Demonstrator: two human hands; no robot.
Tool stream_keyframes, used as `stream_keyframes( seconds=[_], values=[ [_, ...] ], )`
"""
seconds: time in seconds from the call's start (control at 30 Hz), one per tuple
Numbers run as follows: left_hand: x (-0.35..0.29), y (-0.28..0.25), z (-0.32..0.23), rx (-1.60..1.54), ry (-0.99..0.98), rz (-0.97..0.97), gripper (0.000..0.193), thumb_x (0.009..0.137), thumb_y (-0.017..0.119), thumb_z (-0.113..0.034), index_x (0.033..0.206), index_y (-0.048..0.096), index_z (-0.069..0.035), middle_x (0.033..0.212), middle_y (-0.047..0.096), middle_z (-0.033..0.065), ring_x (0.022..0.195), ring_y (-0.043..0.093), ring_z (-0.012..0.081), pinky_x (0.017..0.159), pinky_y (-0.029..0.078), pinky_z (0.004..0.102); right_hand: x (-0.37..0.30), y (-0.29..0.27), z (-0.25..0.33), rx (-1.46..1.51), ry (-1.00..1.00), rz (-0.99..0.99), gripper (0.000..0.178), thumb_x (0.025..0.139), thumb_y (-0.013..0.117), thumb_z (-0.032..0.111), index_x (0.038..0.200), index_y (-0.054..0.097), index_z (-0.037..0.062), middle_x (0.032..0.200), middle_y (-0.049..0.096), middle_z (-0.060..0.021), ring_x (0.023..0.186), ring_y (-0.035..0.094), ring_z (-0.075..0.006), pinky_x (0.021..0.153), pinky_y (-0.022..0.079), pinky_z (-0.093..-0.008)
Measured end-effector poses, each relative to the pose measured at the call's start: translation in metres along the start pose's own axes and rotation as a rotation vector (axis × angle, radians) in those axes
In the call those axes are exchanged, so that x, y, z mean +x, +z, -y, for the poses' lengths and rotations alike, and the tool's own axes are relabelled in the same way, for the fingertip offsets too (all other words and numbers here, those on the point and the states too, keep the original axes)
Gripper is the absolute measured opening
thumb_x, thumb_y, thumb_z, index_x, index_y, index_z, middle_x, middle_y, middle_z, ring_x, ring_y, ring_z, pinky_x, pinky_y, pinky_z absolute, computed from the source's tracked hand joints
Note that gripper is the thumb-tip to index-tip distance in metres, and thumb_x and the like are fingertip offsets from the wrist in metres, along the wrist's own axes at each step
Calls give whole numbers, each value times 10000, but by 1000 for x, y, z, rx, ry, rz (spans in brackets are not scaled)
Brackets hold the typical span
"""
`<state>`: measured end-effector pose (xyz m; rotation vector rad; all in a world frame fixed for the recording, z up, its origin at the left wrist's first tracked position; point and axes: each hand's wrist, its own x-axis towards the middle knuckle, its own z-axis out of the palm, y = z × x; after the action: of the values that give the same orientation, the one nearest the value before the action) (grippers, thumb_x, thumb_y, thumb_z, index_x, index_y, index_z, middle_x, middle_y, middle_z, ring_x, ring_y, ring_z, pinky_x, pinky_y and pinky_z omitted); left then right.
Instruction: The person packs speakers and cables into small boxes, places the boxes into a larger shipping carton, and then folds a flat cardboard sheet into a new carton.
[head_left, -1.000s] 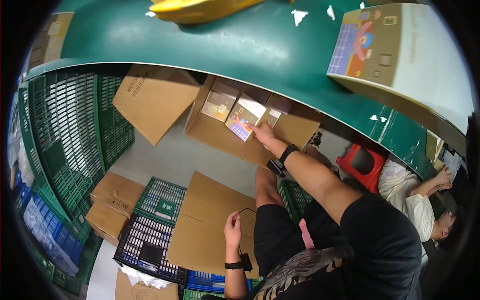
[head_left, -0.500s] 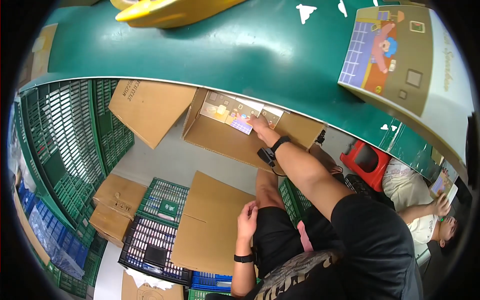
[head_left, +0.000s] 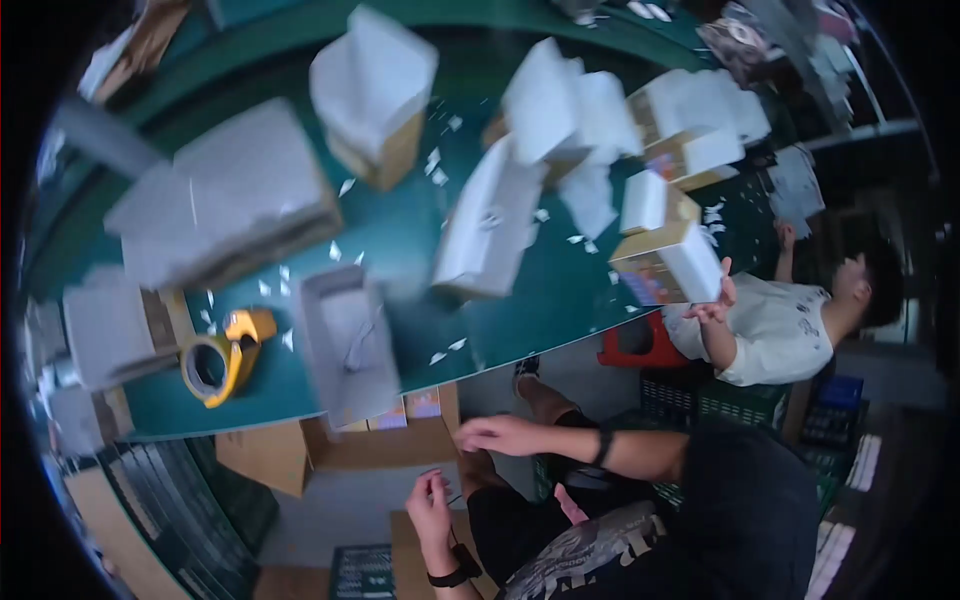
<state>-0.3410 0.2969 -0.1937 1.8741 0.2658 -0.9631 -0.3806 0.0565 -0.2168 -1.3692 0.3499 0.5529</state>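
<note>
Although being near the boxes [head_left: 424, 403] in the carton [head_left: 385, 453], hovering apart to their right with loosely stretched right hand [head_left: 497, 435]; lower, with half-curled left hand [head_left: 430, 505].

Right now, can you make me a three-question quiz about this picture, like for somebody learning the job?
1. What colour is the tape dispenser on the table?

2. Which of these is closest to the camera wearer's right hand?
a) the red stool
b) the brown carton
c) the tape dispenser

3. True or false: the right hand is gripping the tape dispenser.

Key:
1. Yellow.
2. b.
3. False; the dispenser lies on the table, away from that hand.
</note>
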Motion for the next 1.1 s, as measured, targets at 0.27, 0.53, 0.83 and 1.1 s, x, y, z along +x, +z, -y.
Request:
stream_keyframes(
  seconds=[0.27, 0.53, 0.83, 1.1],
  values=[
    [23, 176, -240, 313, 872, 475, 484, 818, 721, -74, 1277, 575, -16, 1188, 634, 168, 1074, 631, 267, 925, 501, 328, -263, -220, 128, -228, -450, -1094, 198, 970, 572, 186, 1024, 654, 13, 905, 677, -70, 834, 616, -141, 775, 501, -301],
    [91, 351, -357, 491, 1021, 880, 928, 665, 831, -119, 1454, 353, -12, 1359, 490, 226, 1275, 468, 336, 1093, 360, 380, -212, -416, 63, 136, 110, -1109, 629, 890, 663, 472, 1295, 567, 1, 1089, 654, -102, 963, 612, -211, 799, 504, -342],
    [118, 340, -336, 100, 467, 901, 791, 695, 832, -234, 1323, 423, 18, 1236, 541, 124, 1211, 486, 231, 1064, 347, 331, -179, -423, 26, -295, -50, -1061, 575, 870, 690, 441, 1227, 585, 2, 1214, 612, -202, 1108, 577, -354, 984, 445, -435],
    [54, 310, -276, 43, 387, 837, 743, 688, 834, -268, 1256, 435, -3, 1156, 544, 102, 1165, 502, 225, 1048, 358, 338, -200, -331, 9, 507, -225, -1070, 685, 854, 749, 186, 1396, 357, 36, 1286, 566, -142, 1147, 571, -256, 966, 462, -369]
  ],
)
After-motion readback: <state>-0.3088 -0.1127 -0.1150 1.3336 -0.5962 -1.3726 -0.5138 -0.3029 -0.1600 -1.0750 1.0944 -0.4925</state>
